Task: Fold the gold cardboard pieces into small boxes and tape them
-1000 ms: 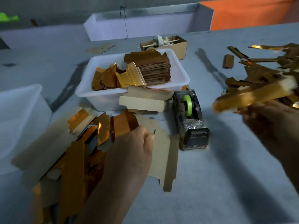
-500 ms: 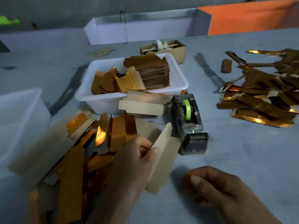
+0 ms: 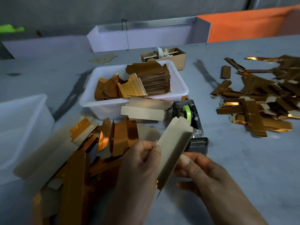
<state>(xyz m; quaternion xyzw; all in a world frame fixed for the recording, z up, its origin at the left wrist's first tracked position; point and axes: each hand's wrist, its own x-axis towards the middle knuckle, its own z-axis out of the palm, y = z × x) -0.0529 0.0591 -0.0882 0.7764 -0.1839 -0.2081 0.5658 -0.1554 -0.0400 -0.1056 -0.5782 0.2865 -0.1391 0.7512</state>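
Cardboard piece (image 3: 172, 148): light, thin, creases easily; I judge long edges best for gripping.
Left hand (image 3: 139, 161): pinching its left edge.
Right hand (image 3: 199, 168): gripping its right side.

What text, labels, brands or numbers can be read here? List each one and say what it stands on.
None can be read.
Tape dispenser: no readable brand or label on its dark body or green roll.
Cardboard piece held by the left hand and right hand: plain, unprinted face.
Small brown box behind the white tub: contents too small to read.
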